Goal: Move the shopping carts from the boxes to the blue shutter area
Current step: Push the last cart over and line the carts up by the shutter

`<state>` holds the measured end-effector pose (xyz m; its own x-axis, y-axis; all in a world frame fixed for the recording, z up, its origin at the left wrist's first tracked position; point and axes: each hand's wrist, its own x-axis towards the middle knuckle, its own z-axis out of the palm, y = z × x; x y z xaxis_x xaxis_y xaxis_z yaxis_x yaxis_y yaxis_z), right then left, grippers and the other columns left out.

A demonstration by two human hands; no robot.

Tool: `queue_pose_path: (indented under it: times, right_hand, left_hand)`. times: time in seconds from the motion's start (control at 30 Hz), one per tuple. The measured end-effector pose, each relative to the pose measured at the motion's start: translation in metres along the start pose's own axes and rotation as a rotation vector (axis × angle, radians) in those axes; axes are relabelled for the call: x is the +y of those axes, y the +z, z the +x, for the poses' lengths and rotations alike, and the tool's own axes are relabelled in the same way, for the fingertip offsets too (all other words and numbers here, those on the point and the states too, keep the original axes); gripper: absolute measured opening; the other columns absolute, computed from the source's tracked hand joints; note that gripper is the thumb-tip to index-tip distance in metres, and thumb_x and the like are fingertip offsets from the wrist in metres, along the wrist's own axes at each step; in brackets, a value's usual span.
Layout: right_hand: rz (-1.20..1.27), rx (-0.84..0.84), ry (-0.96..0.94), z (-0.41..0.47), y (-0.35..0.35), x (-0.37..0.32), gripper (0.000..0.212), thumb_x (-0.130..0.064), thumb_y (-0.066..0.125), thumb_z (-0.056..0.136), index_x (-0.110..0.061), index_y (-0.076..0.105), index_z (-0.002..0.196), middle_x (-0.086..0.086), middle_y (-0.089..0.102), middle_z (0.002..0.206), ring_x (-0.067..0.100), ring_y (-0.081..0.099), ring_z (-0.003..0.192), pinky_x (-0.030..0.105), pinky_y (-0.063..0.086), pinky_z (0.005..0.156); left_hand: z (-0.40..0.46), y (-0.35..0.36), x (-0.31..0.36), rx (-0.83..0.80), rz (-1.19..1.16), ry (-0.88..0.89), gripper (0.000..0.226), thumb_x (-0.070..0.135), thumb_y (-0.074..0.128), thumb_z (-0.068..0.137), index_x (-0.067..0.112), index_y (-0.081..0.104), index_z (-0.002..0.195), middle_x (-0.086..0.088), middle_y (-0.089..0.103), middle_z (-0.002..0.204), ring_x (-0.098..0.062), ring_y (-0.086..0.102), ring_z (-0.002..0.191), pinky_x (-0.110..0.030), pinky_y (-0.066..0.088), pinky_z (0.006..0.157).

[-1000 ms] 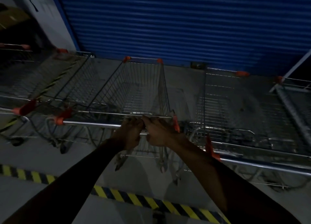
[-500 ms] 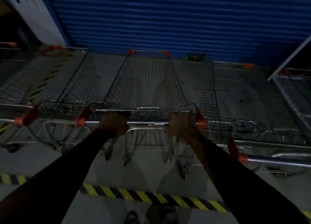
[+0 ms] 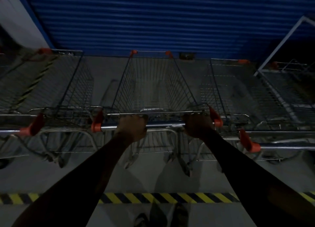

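A wire shopping cart [image 3: 153,83] with orange corner caps stands straight in front of me, its nose close to the blue shutter [image 3: 153,18]. My left hand [image 3: 132,127] grips the cart's chrome handle bar [image 3: 163,125] left of centre. My right hand [image 3: 198,124] grips the same bar near its right orange end cap. The basket is empty. The scene is dim.
More carts are parked on both sides: one on the left [image 3: 56,90], one on the right [image 3: 238,93], another at the far right [image 3: 289,93]. A yellow-black hazard stripe [image 3: 170,197] crosses the floor near my feet. A white wall [image 3: 15,22] borders the shutter at left.
My hands slid apart along the handle, from together at the centre to shoulder width. The cart has swung straight and moved closer to the shutter, lining up with the parked carts.
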<state>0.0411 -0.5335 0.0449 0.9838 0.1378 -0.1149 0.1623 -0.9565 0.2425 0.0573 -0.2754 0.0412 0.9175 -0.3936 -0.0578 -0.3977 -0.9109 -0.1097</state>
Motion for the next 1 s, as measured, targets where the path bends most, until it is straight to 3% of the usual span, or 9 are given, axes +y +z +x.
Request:
queue_pose_path:
  times: [0.07, 0.17, 0.23, 0.3, 0.53, 1.0]
  right_hand:
    - [0.022, -0.022, 0.004, -0.004, -0.003, -0.004, 0.056, -0.066, 0.035, 0.081, -0.027, 0.061, 0.112, 0.003, 0.070, 0.102, 0.030, 0.067, 0.093, 0.042, 0.048, 0.084]
    - [0.137, -0.061, -0.027, -0.012, -0.008, -0.008, 0.071, -0.070, 0.022, 0.073, -0.032, 0.054, 0.124, 0.000, 0.069, 0.107, 0.028, 0.065, 0.097, 0.041, 0.049, 0.087]
    - [0.226, -0.154, -0.088, -0.012, -0.013, -0.009, 0.071, -0.066, 0.045, 0.083, -0.028, 0.037, 0.142, 0.002, 0.066, 0.117, 0.025, 0.063, 0.102, 0.033, 0.046, 0.084]
    - [0.320, -0.243, -0.131, -0.012, -0.018, -0.014, 0.083, -0.055, 0.062, 0.086, -0.020, 0.023, 0.151, 0.008, 0.061, 0.127, 0.027, 0.061, 0.109, 0.035, 0.047, 0.085]
    - [0.238, -0.078, -0.036, -0.034, -0.002, -0.026, 0.050, -0.059, 0.056, 0.077, -0.030, 0.060, 0.117, 0.002, 0.069, 0.109, 0.028, 0.064, 0.100, 0.043, 0.052, 0.083]
    - [0.301, -0.085, 0.004, -0.055, 0.000, -0.019, 0.041, -0.049, 0.062, 0.076, -0.019, 0.068, 0.104, 0.009, 0.070, 0.103, 0.029, 0.067, 0.092, 0.034, 0.052, 0.074]
  left_hand:
    - [-0.006, 0.000, 0.000, 0.011, -0.005, -0.003, 0.036, 0.040, 0.053, 0.083, 0.024, 0.055, 0.115, -0.007, 0.071, 0.104, -0.034, 0.068, 0.093, -0.041, 0.052, 0.076]
    - [-0.017, -0.002, -0.001, 0.029, -0.007, -0.002, 0.036, 0.039, 0.054, 0.082, 0.025, 0.055, 0.114, -0.006, 0.071, 0.103, -0.033, 0.068, 0.093, -0.040, 0.052, 0.075]
    - [-0.023, -0.002, -0.001, 0.030, -0.005, -0.010, 0.036, 0.038, 0.055, 0.081, 0.024, 0.056, 0.114, -0.006, 0.071, 0.103, -0.033, 0.068, 0.094, -0.040, 0.052, 0.075]
    - [-0.027, -0.003, 0.000, 0.033, 0.003, -0.012, 0.036, 0.037, 0.055, 0.080, 0.024, 0.057, 0.114, -0.006, 0.071, 0.104, -0.033, 0.068, 0.095, -0.040, 0.051, 0.076]
    - [-0.040, -0.005, 0.014, 0.053, 0.042, 0.011, 0.041, 0.039, 0.056, 0.082, 0.025, 0.054, 0.121, -0.005, 0.070, 0.108, -0.032, 0.067, 0.099, -0.038, 0.051, 0.079]
    - [-0.056, -0.003, 0.034, 0.050, 0.032, -0.029, 0.039, 0.037, 0.053, 0.080, 0.025, 0.055, 0.117, -0.006, 0.070, 0.103, -0.033, 0.068, 0.094, -0.038, 0.050, 0.077]
